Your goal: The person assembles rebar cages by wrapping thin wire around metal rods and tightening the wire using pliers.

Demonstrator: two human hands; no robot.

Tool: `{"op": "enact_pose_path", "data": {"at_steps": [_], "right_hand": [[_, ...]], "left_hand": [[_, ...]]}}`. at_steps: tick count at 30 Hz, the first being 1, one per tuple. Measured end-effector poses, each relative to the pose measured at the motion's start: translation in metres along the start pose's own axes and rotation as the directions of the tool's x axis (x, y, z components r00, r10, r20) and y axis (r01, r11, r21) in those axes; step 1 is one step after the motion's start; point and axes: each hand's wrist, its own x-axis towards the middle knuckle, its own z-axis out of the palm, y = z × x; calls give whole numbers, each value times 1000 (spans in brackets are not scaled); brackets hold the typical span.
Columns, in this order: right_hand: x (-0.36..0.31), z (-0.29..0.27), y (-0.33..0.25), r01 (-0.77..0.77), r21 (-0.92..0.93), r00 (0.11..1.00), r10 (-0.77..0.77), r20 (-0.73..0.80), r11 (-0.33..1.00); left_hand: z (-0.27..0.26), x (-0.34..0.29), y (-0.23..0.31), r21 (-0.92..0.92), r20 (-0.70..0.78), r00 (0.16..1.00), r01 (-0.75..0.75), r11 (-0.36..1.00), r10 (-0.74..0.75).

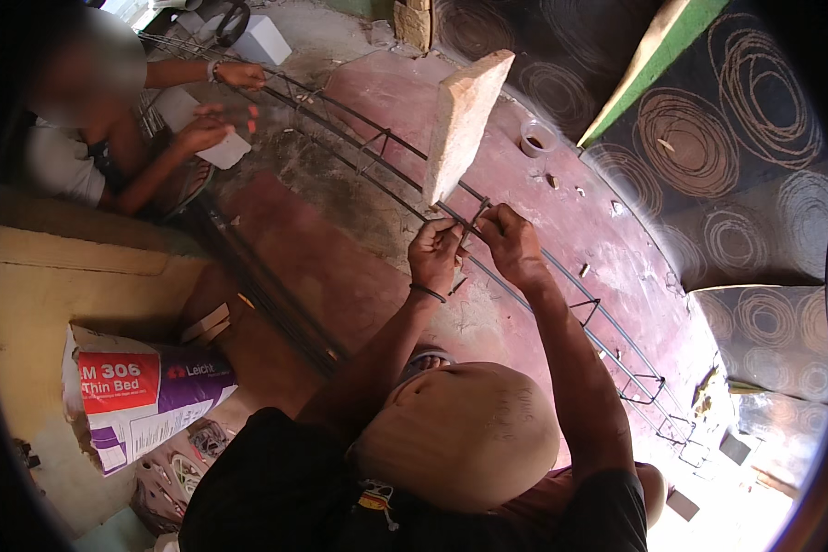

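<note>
A long rebar cage of thin dark bars runs from the upper left to the lower right. Both my hands are at its middle. The fingers of my left hand pinch together at a small steel stirrup that crosses the long bars. On the stirrup's other side, my right hand closes its bent fingers around it. Any tie wire in the fingers is too small to make out. A pale, rough slab stands tilted on edge just beyond my hands, its lower end against the cage.
At upper left another person's hand rests on the cage; their other hand is by a pale flat piece. More long bars lie left. A printed bag stands lower left. A plastic cup sits near a circle-patterned sheet.
</note>
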Motion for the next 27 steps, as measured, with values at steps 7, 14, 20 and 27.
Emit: {"op": "enact_pose_path", "data": {"at_steps": [7, 14, 20, 27], "right_hand": [[2, 8, 6, 102, -31, 994, -103, -34, 994], [-3, 13, 4, 144, -69, 986, -149, -80, 987], [-2, 10, -1, 147, -100, 979, -159, -125, 984], [-7, 1, -14, -19, -231, 1000, 13, -27, 973]], "left_hand": [[-13, 16, -2, 461, 199, 893, -449, 766, 404], [-11, -6, 29, 523, 105, 965, -258, 813, 238], [-16, -3, 47, 18, 277, 961, -33, 999, 27], [-20, 1, 25, -147, 234, 967, -70, 987, 104]]}}
